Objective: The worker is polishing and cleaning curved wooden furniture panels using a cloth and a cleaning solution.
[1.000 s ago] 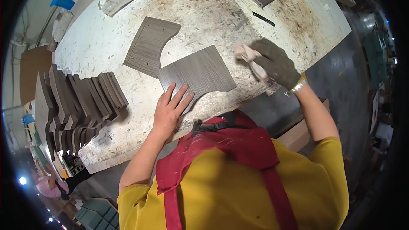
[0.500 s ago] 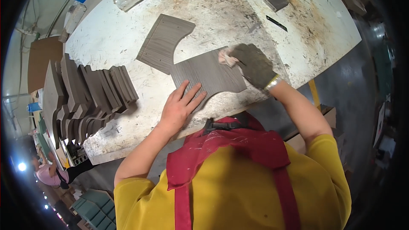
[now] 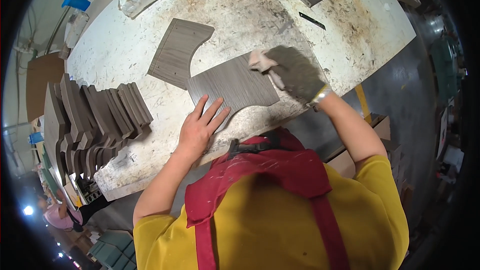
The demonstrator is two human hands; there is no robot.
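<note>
Change over the last second: the crumpled pinkish-white cloth (image 3: 260,61) was off to the right of the flat grey-brown wood-grain panel with a curved cut-out (image 3: 225,82); now it's over that panel's far right corner. Panel hasn't shifted on the stained white worktop (image 3: 272,12). Net: both my hands are at the same piece, one on each side.

Pose: my bare left hand (image 3: 196,132) lies palm down at the panel's near left part, fingers spread on its face, forearm coming up from lower left. My right hand (image 3: 294,72), in a dark grey-green glove, is at the panel's right end, elbow bent out to the right. Fingers curled, gripping the cloth; glove's blurred, can't tell how hard it bears down.

Around the panel: second notched wood-grain panel (image 3: 180,52) just beyond its far left corner; stack of grey-brown shaped boards (image 3: 95,125) well left; slim black cutter-like strip (image 3: 312,20) beyond it, far right.
</note>
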